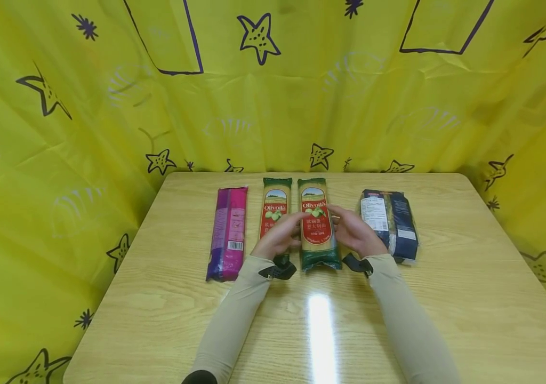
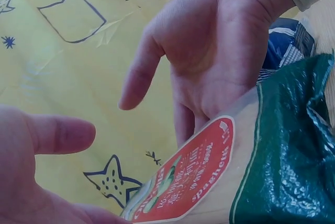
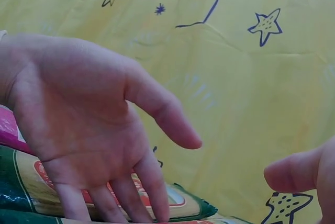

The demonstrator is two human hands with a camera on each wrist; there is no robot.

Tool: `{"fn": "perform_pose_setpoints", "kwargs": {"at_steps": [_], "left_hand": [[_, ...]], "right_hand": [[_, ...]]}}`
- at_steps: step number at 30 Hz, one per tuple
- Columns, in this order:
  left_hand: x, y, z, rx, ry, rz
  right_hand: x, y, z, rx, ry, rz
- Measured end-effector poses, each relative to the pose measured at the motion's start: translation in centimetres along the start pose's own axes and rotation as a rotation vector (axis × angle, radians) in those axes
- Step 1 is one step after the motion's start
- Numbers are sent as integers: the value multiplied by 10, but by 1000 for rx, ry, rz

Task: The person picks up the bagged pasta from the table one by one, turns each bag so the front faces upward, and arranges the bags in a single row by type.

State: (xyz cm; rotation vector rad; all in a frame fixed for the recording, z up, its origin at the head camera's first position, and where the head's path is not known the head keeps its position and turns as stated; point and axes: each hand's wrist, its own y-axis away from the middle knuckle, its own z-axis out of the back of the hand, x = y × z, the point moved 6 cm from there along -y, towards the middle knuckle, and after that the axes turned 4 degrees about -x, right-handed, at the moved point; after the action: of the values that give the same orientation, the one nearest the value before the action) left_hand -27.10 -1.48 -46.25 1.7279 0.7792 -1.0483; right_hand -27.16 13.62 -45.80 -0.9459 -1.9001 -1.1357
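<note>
A spaghetti pack (image 1: 318, 229) with a red label and green ends lies on the table between my two hands. My left hand (image 1: 278, 236) is at its left side, partly covering a second, matching spaghetti pack (image 1: 275, 200). Along the right side of the first pack stands my right hand (image 1: 353, 230), its fingertips right at the edge. In the left wrist view, the right hand (image 2: 214, 51) has its thumb apart and its fingers reaching down behind the pack. The left hand's fingers (image 3: 128, 198) point straight down beside the packs in the right wrist view.
A pink and purple pack (image 1: 228, 232) lies at the left of the row. On the right is a dark blue pack (image 1: 398, 224) with white labels. The wooden table (image 1: 158, 320) meets a yellow patterned curtain (image 1: 273, 117) at the back and sides.
</note>
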Motion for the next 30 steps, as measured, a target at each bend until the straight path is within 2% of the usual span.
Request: {"fn": "perform_pose_setpoints", "kwargs": {"at_steps": [10,30], "left_hand": [[-1,1,-2,-9,-22,-1],[0,2,-3,3,-23,5]], "right_hand": [[-4,-4,3,-46,-67,-31],[-4,-5,5,-80,-78,-31]]}}
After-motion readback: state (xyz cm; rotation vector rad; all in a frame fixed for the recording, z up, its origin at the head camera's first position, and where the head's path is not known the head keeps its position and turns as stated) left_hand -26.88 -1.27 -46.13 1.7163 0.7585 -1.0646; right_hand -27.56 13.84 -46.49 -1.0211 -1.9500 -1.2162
